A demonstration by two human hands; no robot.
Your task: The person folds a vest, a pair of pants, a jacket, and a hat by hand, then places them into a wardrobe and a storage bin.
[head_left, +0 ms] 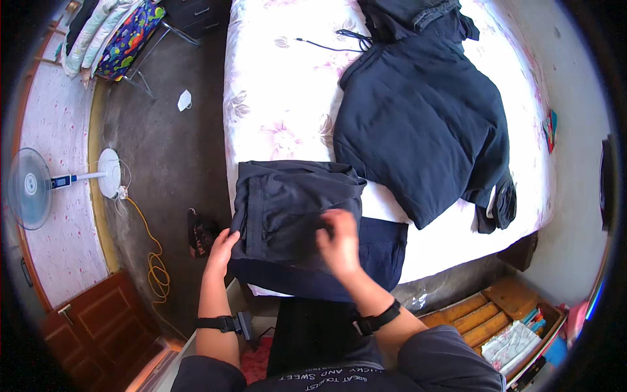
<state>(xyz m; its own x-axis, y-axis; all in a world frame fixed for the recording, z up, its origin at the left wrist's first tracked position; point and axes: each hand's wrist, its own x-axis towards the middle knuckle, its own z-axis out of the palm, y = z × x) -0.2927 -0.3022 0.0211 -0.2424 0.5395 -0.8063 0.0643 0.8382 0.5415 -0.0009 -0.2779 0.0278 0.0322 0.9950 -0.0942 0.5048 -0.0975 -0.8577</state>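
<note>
A folded pair of dark grey trousers (294,209) lies near the bed's front left corner, its ribbed waistband along the left side. My left hand (222,251) is closed on the lower left edge of this waistband. Over the right part of the trousers is my right hand (341,245), its fingers bent but apart, with nothing seen in them; whether it touches the cloth I cannot tell. Beneath the trousers, a folded navy garment (382,251) sticks out to the right and toward me.
A black hooded top (424,124) with a drawstring spreads across the bed (274,98), beside more dark clothing (434,13). On the floor at left stand a fan (110,173) and a yellow cable (157,261). An open wooden drawer (483,320) sits at lower right.
</note>
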